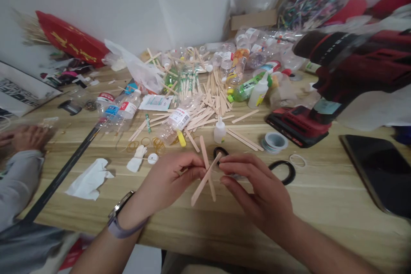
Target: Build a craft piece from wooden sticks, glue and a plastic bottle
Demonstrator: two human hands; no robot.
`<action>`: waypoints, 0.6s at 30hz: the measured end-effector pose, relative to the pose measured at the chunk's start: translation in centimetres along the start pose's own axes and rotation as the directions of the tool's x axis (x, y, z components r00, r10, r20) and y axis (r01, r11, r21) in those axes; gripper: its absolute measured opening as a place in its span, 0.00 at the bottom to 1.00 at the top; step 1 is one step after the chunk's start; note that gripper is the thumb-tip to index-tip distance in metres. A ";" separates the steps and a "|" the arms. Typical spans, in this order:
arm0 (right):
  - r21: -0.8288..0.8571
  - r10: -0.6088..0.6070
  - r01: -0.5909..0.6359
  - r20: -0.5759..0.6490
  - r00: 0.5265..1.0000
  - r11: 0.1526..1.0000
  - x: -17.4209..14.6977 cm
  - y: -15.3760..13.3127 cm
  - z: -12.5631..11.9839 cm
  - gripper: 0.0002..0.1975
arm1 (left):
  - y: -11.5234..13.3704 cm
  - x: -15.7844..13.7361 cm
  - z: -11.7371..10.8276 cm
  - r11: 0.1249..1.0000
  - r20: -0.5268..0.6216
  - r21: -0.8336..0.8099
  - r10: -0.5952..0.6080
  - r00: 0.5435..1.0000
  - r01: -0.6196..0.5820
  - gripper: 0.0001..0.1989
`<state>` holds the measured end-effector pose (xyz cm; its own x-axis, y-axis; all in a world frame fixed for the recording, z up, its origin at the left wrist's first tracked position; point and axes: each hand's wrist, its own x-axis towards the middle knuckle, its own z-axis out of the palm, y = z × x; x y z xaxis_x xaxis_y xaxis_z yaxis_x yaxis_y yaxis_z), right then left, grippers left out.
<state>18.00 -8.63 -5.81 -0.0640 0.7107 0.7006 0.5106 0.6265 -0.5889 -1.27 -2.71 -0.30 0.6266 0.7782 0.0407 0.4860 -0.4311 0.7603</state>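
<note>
Two flat wooden craft sticks (pixel 201 188) cross each other in an X above the table. My left hand (pixel 173 177) pinches them near the crossing, thumb and index finger closed on the wood. Just to the right, my right hand (pixel 257 184) is held with fingers bent and a gap between thumb and index finger; I see nothing clear in it. Behind and partly under the right hand lie scissors with black handle loops (pixel 285 172). A small white glue bottle (pixel 220 130) stands upright beyond the sticks.
Loose craft sticks (pixel 218 94) and plastic bottles (pixel 180 117) crowd the table's back. A red cordless drill (pixel 346 72) stands at right, near a dark tablet (pixel 379 171) and a tape roll (pixel 274 142). Another person's hand (pixel 28 137) rests at far left.
</note>
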 end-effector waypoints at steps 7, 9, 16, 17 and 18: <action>-0.002 -0.023 0.023 -0.017 1.000 1.000 -0.2 0.0 -0.4 0.08 | 1.2 0.0 -0.4 0.998 -0.042 0.003 -0.062 0.997 0.062 0.10; 0.007 -0.016 0.017 -0.007 1.000 1.000 -0.3 0.1 -0.5 0.06 | 1.6 -0.2 -1.1 0.992 -0.086 -0.068 -0.114 0.990 0.108 0.09; -0.070 0.009 0.008 0.244 0.970 0.998 0.6 1.5 -1.8 0.06 | 3.5 -1.1 -3.0 0.869 0.041 -0.420 -0.269 0.962 0.261 0.08; -0.108 0.021 0.013 0.312 0.950 0.994 0.8 2.0 -2.3 0.06 | 3.7 -1.3 -3.0 0.842 0.067 -0.446 -0.307 0.949 0.303 0.09; -0.155 0.039 0.020 0.370 0.928 0.988 0.9 2.6 -2.9 0.07 | 3.7 -1.6 -3.0 0.815 0.091 -0.468 -0.339 0.936 0.341 0.09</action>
<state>21.72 -7.33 -5.54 -0.3570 0.8025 0.4781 0.6359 0.5837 -0.5049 -2.30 -4.18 4.42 0.4774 0.8332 -0.2791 0.3248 0.1278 0.9371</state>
